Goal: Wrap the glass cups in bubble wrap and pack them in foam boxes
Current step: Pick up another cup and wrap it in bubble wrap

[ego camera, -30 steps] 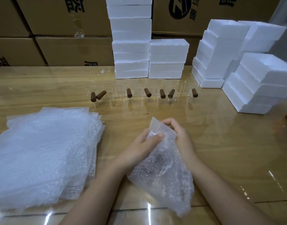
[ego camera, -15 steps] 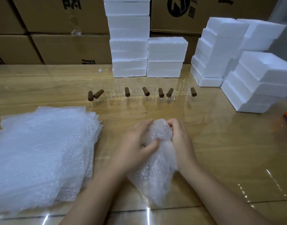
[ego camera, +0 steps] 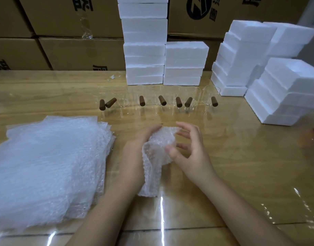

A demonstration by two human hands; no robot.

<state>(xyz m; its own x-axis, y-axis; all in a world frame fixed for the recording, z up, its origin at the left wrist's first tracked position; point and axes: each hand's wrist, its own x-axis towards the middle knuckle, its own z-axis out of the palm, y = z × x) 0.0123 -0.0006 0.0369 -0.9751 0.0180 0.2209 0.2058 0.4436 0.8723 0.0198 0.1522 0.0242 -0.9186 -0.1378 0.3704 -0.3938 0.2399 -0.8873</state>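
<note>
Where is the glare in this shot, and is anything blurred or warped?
Head view: white glare streaks lie on the glossy wooden table near the bottom edge; the clear glass cups with brown handles nearly vanish against the wood; the right hand looks motion-blurred at its fingers, beside the crumpled bubble wrap bundle; the white foam box stacks at right lean, wide-angle distortion.
</note>
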